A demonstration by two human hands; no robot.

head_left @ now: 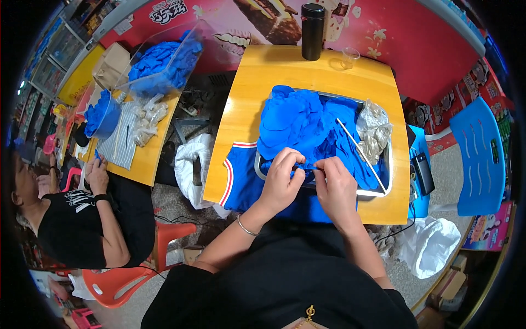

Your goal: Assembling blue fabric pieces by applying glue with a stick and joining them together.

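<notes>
My left hand [281, 183] and my right hand [335, 186] meet over the near edge of a white-rimmed tray [388, 183]. Pinched between the fingertips of both is a small blue fabric piece [308, 166], partly covered by the fingers. A heap of flat, rounded blue fabric pieces [290, 118] fills the tray. Across its right side a thin white stick [359, 145] lies at a slant, beside a crumpled clear plastic bag [374, 131] with contents I cannot make out. Under the tray's left side spreads a blue cloth [241, 178] with red and white trim.
The yellow table [233, 118] bears a black flask [312, 33] and a clear cup [349, 57] at its back. At left, a co-worker [82, 219] sits by another table with a clear bin [183, 55] of blue pieces. A blue chair [478, 159] stands at right.
</notes>
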